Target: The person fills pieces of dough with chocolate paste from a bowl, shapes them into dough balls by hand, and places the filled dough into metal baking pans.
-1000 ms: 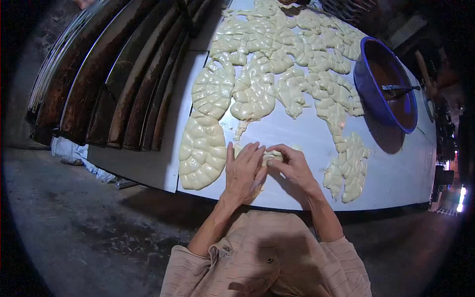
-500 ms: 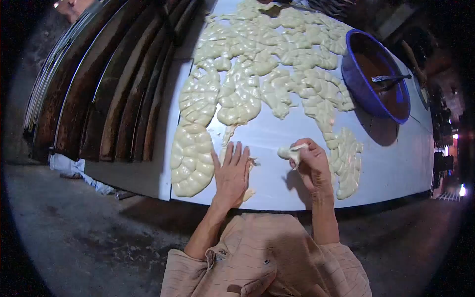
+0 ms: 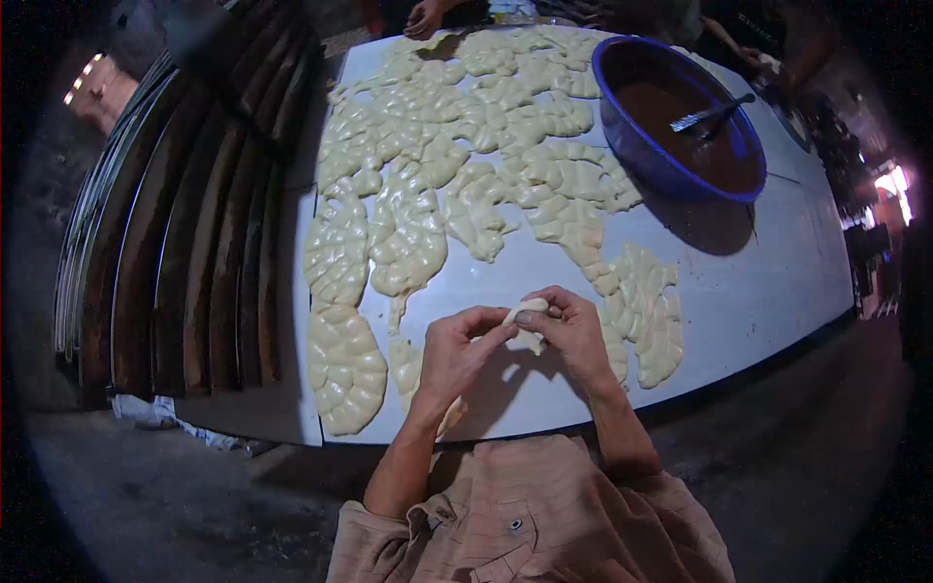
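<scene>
My left hand (image 3: 461, 348) and my right hand (image 3: 571, 332) meet above the white tabletop (image 3: 505, 389), near its front edge. Both pinch a small pale piece of dough (image 3: 530, 313) between thumbs and fingers, and part of it hangs down a little. Flattened, glossy dough pieces (image 3: 403, 228) with dimpled surfaces lie over much of the table ahead. One rounded flat piece (image 3: 345, 374) lies left of my left hand, and another dough strip (image 3: 646, 316) is to the right of my right hand. My left forearm partly hides some dough beneath it.
A blue tub (image 3: 622, 126) of brown liquid stands at the back right, a brush-like tool (image 3: 714, 112) resting in it. Long dark trays or boards (image 3: 194, 262) lean along the left side. Another person's hand (image 3: 425, 19) is at the far edge; someone else's hand shows far right.
My left hand has lifted off the tabletop and joined my right hand at the piece of dough. The view has shifted, and another person's hand now shows at the far edge.
</scene>
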Demonstrator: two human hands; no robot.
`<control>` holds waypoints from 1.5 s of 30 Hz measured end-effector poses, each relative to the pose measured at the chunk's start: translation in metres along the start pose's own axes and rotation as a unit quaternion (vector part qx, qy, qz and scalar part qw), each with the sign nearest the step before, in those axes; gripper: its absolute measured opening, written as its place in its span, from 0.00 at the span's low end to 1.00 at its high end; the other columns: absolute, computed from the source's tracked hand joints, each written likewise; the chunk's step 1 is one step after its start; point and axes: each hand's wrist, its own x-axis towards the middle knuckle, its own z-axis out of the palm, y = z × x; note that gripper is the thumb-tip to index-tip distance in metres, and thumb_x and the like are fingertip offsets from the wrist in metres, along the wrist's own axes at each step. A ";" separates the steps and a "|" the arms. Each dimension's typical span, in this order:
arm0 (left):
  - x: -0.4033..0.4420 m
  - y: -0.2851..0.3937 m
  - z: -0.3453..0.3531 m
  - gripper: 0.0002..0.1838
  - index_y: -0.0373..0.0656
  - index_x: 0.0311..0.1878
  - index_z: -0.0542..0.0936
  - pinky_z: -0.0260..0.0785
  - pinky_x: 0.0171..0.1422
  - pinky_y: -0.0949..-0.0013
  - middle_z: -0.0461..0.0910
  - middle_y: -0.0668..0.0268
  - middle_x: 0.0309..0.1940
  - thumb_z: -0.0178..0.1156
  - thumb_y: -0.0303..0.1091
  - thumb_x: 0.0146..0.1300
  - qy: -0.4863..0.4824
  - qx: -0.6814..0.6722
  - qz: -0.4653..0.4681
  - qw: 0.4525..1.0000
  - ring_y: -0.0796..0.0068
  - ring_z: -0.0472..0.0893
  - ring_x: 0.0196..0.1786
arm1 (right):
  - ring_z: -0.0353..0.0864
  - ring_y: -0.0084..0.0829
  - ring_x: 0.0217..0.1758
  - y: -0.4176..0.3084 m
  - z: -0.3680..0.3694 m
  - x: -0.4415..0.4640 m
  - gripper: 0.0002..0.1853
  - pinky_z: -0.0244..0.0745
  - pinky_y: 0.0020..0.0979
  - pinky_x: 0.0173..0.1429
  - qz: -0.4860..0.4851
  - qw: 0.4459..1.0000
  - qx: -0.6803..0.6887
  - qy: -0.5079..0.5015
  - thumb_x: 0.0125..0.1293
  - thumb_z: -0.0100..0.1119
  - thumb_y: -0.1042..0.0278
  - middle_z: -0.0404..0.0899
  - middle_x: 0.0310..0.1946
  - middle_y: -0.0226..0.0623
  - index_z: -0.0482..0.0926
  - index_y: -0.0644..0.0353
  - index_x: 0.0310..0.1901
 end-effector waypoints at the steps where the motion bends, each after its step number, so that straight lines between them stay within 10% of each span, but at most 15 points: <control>1: 0.002 -0.006 0.004 0.14 0.35 0.49 0.85 0.75 0.47 0.76 0.87 0.63 0.38 0.68 0.31 0.63 0.008 0.005 -0.007 1.000 0.82 0.83 0.41 | 0.83 0.23 0.42 0.003 -0.005 0.001 0.15 0.80 0.22 0.44 -0.016 0.999 -0.044 0.021 0.64 0.68 0.70 0.84 0.43 0.35 0.80 0.65 0.50; 5: 0.012 -0.019 0.028 0.27 0.36 0.69 0.70 0.75 0.49 0.75 0.86 0.58 0.43 0.63 0.27 0.68 -0.008 -0.108 0.010 0.994 0.78 0.83 0.44 | 0.79 0.25 0.54 -0.001 -0.029 0.003 0.16 0.76 0.28 0.56 -0.210 0.936 -0.263 0.106 0.61 0.69 0.69 0.82 0.48 0.37 0.81 0.61 0.51; 6: 0.015 -0.020 0.035 0.39 0.39 0.78 0.52 0.75 0.53 0.75 0.81 0.51 0.53 0.60 0.24 0.69 -0.035 -0.166 0.019 0.985 0.71 0.81 0.55 | 0.79 0.22 0.50 0.001 -0.032 0.006 0.16 0.76 0.27 0.54 -0.169 0.975 -0.116 0.088 0.62 0.68 0.69 0.82 0.44 0.34 0.80 0.61 0.50; 10: 0.041 -0.005 0.064 0.58 0.37 0.79 0.39 0.54 0.76 0.54 0.39 0.50 0.80 0.60 0.63 0.65 0.034 0.015 0.215 0.976 0.48 0.65 0.73 | 0.77 0.20 0.43 -0.023 -0.045 0.001 0.25 0.74 0.25 0.50 -0.127 0.987 -0.042 0.088 0.61 0.71 0.71 0.79 0.38 0.31 0.74 0.63 0.58; 16: 0.080 0.011 0.139 0.52 0.28 0.71 0.63 0.72 0.63 0.63 0.82 0.50 0.54 0.60 0.67 0.60 0.034 -0.057 0.358 0.931 0.58 0.82 0.58 | 0.81 0.24 0.43 -0.071 -0.057 -0.010 0.16 0.79 0.25 0.49 -0.075 0.936 0.343 -0.005 0.64 0.66 0.76 0.79 0.41 0.31 0.74 0.62 0.52; 20: 0.106 0.014 0.174 0.58 0.31 0.76 0.51 0.69 0.67 0.63 0.74 0.48 0.64 0.73 0.54 0.55 -0.047 -0.164 0.294 0.941 0.61 0.78 0.62 | 0.81 0.21 0.39 -0.085 -0.102 0.006 0.15 0.77 0.22 0.39 -0.044 0.911 0.405 -0.066 0.67 0.64 0.67 0.79 0.40 0.31 0.73 0.62 0.51; 26: 0.104 0.015 0.144 0.46 0.40 0.78 0.53 0.76 0.56 0.67 0.74 0.49 0.64 0.70 0.34 0.63 -0.126 -0.018 0.080 0.989 0.69 0.83 0.55 | 0.81 0.21 0.38 -0.159 -0.214 0.090 0.11 0.77 0.23 0.39 -0.232 0.964 0.062 0.112 0.68 0.56 0.70 0.81 0.39 0.35 0.73 0.63 0.49; 28: 0.106 -0.003 0.126 0.34 0.41 0.74 0.63 0.77 0.56 0.69 0.80 0.52 0.57 0.65 0.30 0.67 -0.103 0.002 0.050 0.993 0.70 0.83 0.53 | 0.81 0.22 0.41 -0.178 -0.259 0.124 0.11 0.75 0.25 0.44 -0.152 0.961 -0.165 0.159 0.69 0.54 0.68 0.82 0.37 0.35 0.75 0.64 0.49; 34: 0.100 -0.005 0.105 0.24 0.37 0.67 0.71 0.76 0.56 0.68 0.80 0.53 0.57 0.61 0.31 0.70 -0.069 0.023 -0.021 0.997 0.71 0.82 0.53 | 0.82 0.36 0.45 -0.145 -0.309 0.202 0.19 0.75 0.35 0.51 0.065 0.738 -0.668 -0.076 0.63 0.56 0.57 0.83 0.42 0.45 0.81 0.63 0.48; 41: 0.097 0.007 0.106 0.24 0.35 0.66 0.72 0.73 0.61 0.66 0.80 0.55 0.57 0.61 0.33 0.70 -0.108 0.031 -0.050 0.992 0.69 0.81 0.55 | 0.82 0.26 0.38 -0.176 -0.287 0.177 0.14 0.74 0.32 0.40 0.024 0.911 -0.410 -0.042 0.65 0.55 0.58 0.82 0.32 0.32 0.81 0.61 0.40; 45: 0.113 0.010 0.121 0.24 0.35 0.66 0.73 0.73 0.61 0.65 0.80 0.56 0.57 0.60 0.35 0.71 -0.119 0.003 0.011 0.993 0.68 0.81 0.56 | 0.82 0.21 0.30 -0.185 -0.258 0.152 0.11 0.77 0.26 0.32 -0.054 0.998 -0.012 -0.027 0.72 0.56 0.60 0.80 0.30 0.30 0.76 0.59 0.43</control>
